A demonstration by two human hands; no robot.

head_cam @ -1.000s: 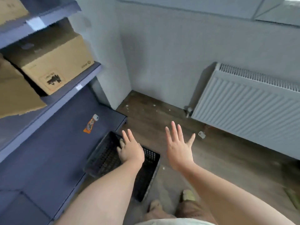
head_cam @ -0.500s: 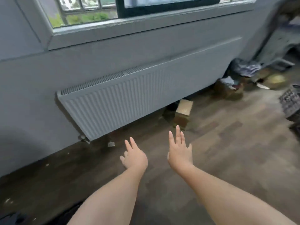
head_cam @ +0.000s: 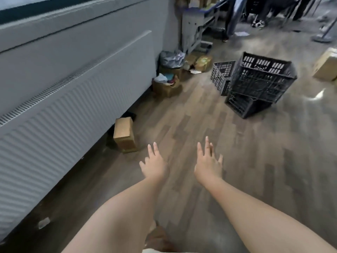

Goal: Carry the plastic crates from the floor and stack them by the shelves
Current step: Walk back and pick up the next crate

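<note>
Both hands empty, fingers spread and straight, palms down over the floor (head_cam: 191, 114). Left hand (head_cam: 154, 166) and right hand (head_cam: 208, 165) sit side by side, apart, touching nothing.

Crates are well ahead, to the right, on the floor: top crate (head_cam: 262, 77) sits tilted on a lower crate (head_cam: 246, 105); a third crate (head_cam: 221, 75) stands just behind them on the left, touching or nearly so, can't tell which. All dark plastic mesh, none near the hands.

Radiator (head_cam: 63, 114) runs along the wall on the left. Small box (head_cam: 125, 135) stands on the floor at its lower edge, just ahead-left of the left hand. More boxes and a bag (head_cam: 172, 58) are piled past the radiator's far end. Another box (head_cam: 326, 64) at the right edge. Legs of people (head_cam: 235, 13) and furniture are in the far background, blurred.
</note>
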